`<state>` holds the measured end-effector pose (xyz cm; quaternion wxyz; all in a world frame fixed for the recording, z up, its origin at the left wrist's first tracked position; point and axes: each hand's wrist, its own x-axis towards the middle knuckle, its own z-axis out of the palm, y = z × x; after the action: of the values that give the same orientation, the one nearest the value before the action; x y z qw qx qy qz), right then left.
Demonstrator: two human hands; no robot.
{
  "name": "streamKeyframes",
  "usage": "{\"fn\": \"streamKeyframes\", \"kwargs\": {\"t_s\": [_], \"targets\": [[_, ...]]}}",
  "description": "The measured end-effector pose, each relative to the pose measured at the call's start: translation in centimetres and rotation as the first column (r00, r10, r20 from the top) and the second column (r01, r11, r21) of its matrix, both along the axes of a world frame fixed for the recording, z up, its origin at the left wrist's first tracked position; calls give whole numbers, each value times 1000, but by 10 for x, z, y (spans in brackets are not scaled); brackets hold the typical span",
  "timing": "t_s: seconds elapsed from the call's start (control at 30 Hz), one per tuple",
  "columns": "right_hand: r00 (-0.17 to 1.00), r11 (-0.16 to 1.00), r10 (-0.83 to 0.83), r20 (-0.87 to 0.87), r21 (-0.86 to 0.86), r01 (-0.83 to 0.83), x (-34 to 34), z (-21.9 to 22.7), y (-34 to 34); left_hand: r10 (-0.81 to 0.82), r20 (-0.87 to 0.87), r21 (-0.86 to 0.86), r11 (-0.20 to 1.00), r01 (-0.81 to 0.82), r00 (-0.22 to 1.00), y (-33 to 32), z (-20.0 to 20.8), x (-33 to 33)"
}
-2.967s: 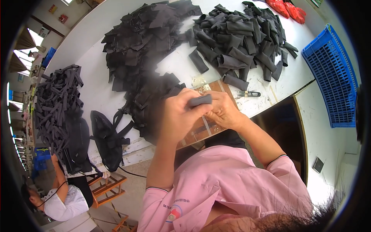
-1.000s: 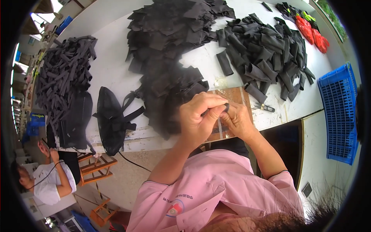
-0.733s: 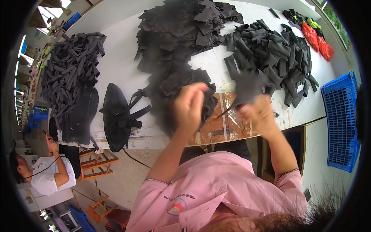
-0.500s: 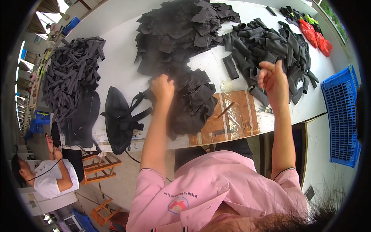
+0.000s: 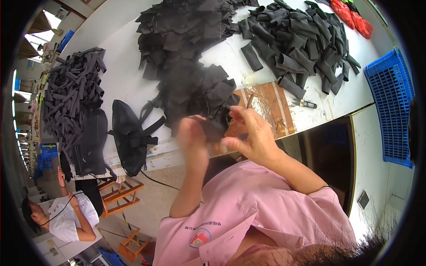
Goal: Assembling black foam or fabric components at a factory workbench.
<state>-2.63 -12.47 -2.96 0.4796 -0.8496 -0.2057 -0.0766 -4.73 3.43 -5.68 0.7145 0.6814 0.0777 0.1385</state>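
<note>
In front of my body, my left hand is smeared by motion, its fingers closed on a black fabric piece that sticks out to the right. Facing it, my right hand has thumb and fingers spread, with nothing plainly held in them. Just beyond both hands lies a heap of flat black fabric pieces, spreading to the far side of the white table. Rolled or tube-shaped black pieces are piled at the far right. Part of the held piece is hidden by my left hand.
Narrow black strips form a pile at left, beside a black strapped item. Snips lie right of a brown board. A blue crate stands at right, red bags far right. A co-worker sits at left.
My left hand has come back from the heap toward me with a black fabric piece. My right hand has moved from the rolled pile, left and nearer, to face it. The view has shifted.
</note>
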Motion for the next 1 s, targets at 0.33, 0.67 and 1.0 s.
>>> {"fn": "streamKeyframes", "kwargs": {"t_s": [0.33,0.67,1.0], "targets": [[986,946,44,-159,325,10,-11,-4,-6,27,-107,-152,987,-43,994,-57,-3,-45],[855,911,399,-332,248,-329,7,20,-42,-511,-114,-445,793,416,852,-4,42,-5],[847,889,456,-273,91,-449,12,21,-42,-641,-298,-46,750,660,708,3,50,-3]]}}
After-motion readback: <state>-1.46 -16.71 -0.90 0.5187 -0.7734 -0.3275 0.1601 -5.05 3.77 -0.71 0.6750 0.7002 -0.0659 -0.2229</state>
